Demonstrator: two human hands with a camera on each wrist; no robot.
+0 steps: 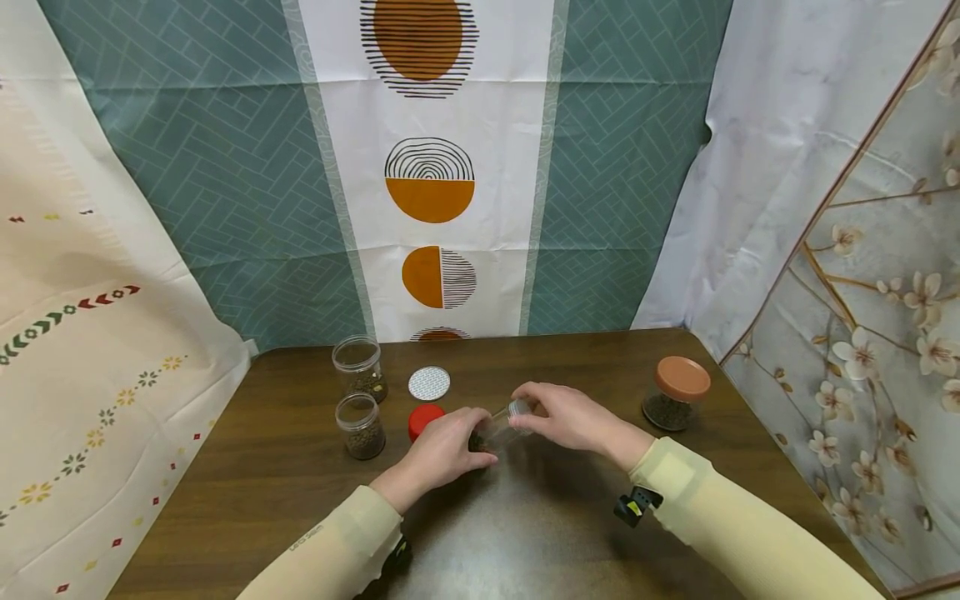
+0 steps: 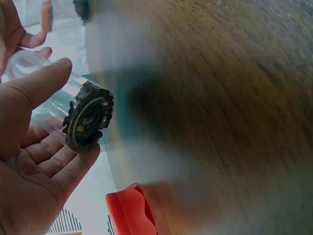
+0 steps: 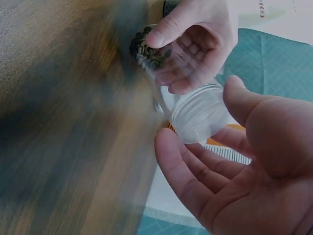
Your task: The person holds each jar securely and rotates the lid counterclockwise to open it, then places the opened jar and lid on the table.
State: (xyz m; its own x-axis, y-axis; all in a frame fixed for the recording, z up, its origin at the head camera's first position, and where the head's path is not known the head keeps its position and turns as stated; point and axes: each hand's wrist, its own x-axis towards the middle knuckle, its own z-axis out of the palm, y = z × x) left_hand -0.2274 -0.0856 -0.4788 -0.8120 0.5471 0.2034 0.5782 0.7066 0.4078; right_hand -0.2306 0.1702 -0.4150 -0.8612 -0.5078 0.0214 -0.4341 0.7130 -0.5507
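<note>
My left hand (image 1: 447,446) grips a clear jar (image 2: 54,93) around its body, thumb on one side and fingers on the other. The jar lies tilted on its side above the table, its base toward the left. Dark dried bits (image 3: 149,49) gather at that base end. At the threaded mouth end, my right hand (image 1: 566,417) has thumb and fingers curved around the rim. Whether a clear cap covers the mouth, I cannot tell. A red lid (image 1: 424,419) sits just behind the left hand, partly hidden by it.
Two clear jars with dark contents, a taller jar (image 1: 360,367) and a shorter jar (image 1: 362,427), stand at the left. A round white patterned disc (image 1: 429,383) lies near the back. To the right stands a jar with an orange-brown lid (image 1: 682,379). Fabric hangs behind the wooden table (image 1: 285,467).
</note>
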